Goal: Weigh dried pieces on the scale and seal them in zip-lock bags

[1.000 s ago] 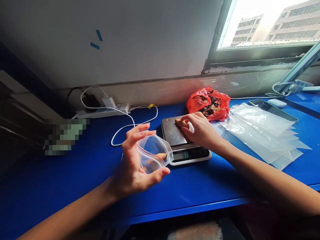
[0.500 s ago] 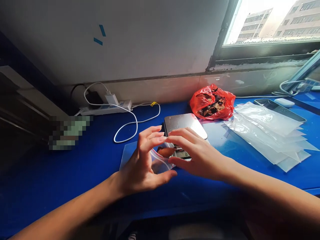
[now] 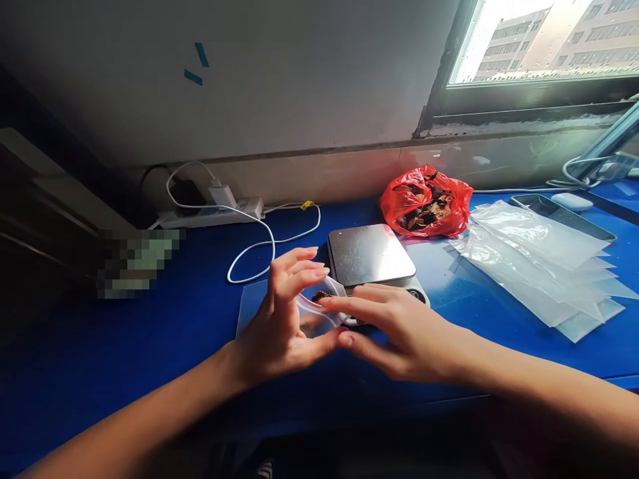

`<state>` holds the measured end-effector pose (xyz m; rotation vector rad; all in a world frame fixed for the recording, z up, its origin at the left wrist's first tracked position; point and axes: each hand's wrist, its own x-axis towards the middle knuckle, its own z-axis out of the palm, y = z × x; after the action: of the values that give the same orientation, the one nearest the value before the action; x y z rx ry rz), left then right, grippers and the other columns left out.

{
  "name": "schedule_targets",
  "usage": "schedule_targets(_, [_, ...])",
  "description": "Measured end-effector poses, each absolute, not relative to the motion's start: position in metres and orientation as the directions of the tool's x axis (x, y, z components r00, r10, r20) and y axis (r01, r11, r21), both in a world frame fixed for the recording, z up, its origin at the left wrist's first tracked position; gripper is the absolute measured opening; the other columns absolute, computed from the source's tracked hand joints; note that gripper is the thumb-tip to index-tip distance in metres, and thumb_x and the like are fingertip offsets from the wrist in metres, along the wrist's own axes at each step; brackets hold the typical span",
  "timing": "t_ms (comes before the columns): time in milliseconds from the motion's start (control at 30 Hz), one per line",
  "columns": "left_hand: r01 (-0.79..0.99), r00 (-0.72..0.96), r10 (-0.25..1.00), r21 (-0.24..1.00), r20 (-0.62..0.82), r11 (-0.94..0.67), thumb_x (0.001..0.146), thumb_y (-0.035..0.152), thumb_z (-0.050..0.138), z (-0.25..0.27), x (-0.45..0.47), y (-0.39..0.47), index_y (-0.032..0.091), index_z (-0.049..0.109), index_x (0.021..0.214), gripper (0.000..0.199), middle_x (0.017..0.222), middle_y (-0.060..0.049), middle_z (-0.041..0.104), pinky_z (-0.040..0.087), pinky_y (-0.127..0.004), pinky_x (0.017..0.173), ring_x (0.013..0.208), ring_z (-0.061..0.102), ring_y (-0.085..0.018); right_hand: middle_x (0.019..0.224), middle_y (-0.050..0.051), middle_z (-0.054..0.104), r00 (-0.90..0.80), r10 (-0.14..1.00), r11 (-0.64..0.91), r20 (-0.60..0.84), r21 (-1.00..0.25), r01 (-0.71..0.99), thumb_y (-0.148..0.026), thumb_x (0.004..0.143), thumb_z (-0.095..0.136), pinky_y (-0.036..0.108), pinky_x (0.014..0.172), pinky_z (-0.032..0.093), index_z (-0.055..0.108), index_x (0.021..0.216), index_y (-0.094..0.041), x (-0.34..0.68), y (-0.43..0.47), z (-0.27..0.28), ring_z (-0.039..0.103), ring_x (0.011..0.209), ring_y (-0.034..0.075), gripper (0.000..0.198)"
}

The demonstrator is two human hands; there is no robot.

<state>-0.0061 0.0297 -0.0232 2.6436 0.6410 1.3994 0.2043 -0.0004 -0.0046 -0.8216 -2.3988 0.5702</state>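
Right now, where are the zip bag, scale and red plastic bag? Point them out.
Zip bag [image 3: 252, 306], head view: clear film at its left side.
Scale [image 3: 372, 256], head view: middle of its metal plate.
Red plastic bag [image 3: 462, 203], head view: its right side wall.

Looks like a packing workspace: scale [image 3: 372, 255], plastic bags [image 3: 534, 256] on a bench [image 3: 124, 346] (blue-topped).

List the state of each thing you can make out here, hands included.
Left hand: curved around the zip bag
Right hand: at the bag's mouth, thumb and forefinger apart
Zip bag: open
Scale: flat on the table, reading hidden
Red bag: open, filled with dark dried pieces
Clear bags: flat, fanned in a pile
Phone: lying flat, partly covered
Charger: plugged in
White cable: loosely looped
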Motion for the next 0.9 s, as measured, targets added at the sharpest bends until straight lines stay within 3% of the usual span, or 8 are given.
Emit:
schedule_targets(100, [0.294, 0.508, 0.39, 0.272, 0.768, -0.916, 0.075, 0.029, 0.079, -0.024, -0.006, 0.03, 0.021, 0.033, 0.134, 0.075, 0.123, -0.015, 0.042, 0.054, -0.053, 0.092, 0.124, 0.045, -0.034, 0.092, 0.005, 0.059, -0.678, 0.643, 0.732, 0.356, -0.547, 0.407, -0.029, 0.095, 0.053, 0.027, 0.07, 0.042, 0.054, 0.127, -0.018, 0.204, -0.001, -0.005, 0.054, 0.078, 0.014, 0.034])
schedule_targets(233, [0.323, 0.523, 0.397, 0.256, 0.754, -0.911, 0.071, 0.025, 0.081, -0.023, -0.007, 0.03, 0.022, 0.032, 0.134, 0.08, 0.124, -0.015, 0.042, 0.052, -0.054, 0.096, 0.126, 0.044, -0.034, 0.094, 0.004, 0.061, -0.548, 0.662, 0.741, 0.512, -0.56, 0.371, -0.02, 0.09, 0.057, 0.024, 0.071, 0.042, 0.054, 0.109, -0.015, 0.205, 0.0, -0.007, 0.055, 0.08, 0.012, 0.02])
schedule_targets(333, [0.331, 0.516, 0.399, 0.254, 0.758, -0.909, 0.069, 0.022, 0.083, -0.023, -0.007, 0.03, 0.022, 0.032, 0.134, 0.082, 0.126, -0.015, 0.041, 0.052, -0.052, 0.098, 0.126, 0.044, -0.033, 0.084, 0.003, 0.06, -0.459, 0.694, 0.718, 0.555, -0.483, 0.502, -0.025, 0.091, 0.056, 0.025, 0.066, 0.038, 0.054, 0.093, -0.015, 0.206, 0.003, -0.011, 0.052, 0.074, 0.013, 0.011])
schedule_targets(467, [0.321, 0.515, 0.399, 0.26, 0.759, -0.911, 0.068, 0.022, 0.083, -0.023, -0.007, 0.029, 0.022, 0.033, 0.133, 0.082, 0.128, -0.016, 0.039, 0.053, -0.052, 0.097, 0.124, 0.046, -0.032, 0.071, 0.002, 0.058, -0.483, 0.741, 0.649, 0.467, -0.312, 0.693, -0.034, 0.092, 0.053, 0.03, 0.062, 0.031, 0.057, 0.079, -0.016, 0.205, 0.004, -0.016, 0.051, 0.065, 0.016, 0.022])
schedule_targets(600, [0.307, 0.527, 0.403, 0.274, 0.748, -0.911, 0.07, 0.02, 0.081, -0.022, -0.007, 0.027, 0.025, 0.033, 0.133, 0.079, 0.132, -0.015, 0.037, 0.054, -0.054, 0.095, 0.123, 0.048, -0.032, 0.075, 0.001, 0.062, -0.613, 0.694, 0.719, 0.378, -0.32, 0.616, -0.024, 0.092, 0.05, 0.031, 0.065, 0.032, 0.063, 0.099, -0.019, 0.204, 0.002, -0.011, 0.054, 0.066, 0.016, 0.016])
schedule_targets(733, [0.294, 0.535, 0.396, 0.275, 0.747, -0.915, 0.071, 0.02, 0.08, -0.023, -0.007, 0.026, 0.025, 0.033, 0.133, 0.078, 0.135, -0.016, 0.032, 0.056, -0.052, 0.091, 0.12, 0.051, -0.031, 0.086, 0.001, 0.064, -0.749, 0.561, 0.805, 0.352, -0.443, 0.395, -0.012, 0.086, 0.05, 0.029, 0.07, 0.038, 0.055, 0.123, -0.022, 0.207, 0.002, -0.005, 0.056, 0.074, 0.015, 0.038])
schedule_targets(900, [0.306, 0.492, 0.403, 0.28, 0.772, -0.91, 0.067, 0.021, 0.083, -0.024, -0.01, 0.028, 0.027, 0.033, 0.135, 0.084, 0.137, -0.015, 0.032, 0.055, -0.051, 0.092, 0.115, 0.054, -0.029, 0.077, 0.002, 0.062, -0.509, 0.742, 0.67, 0.436, -0.512, 0.538, -0.024, 0.09, 0.055, 0.027, 0.062, 0.038, 0.057, 0.109, -0.014, 0.207, 0.003, -0.009, 0.054, 0.066, 0.014, 0.021])
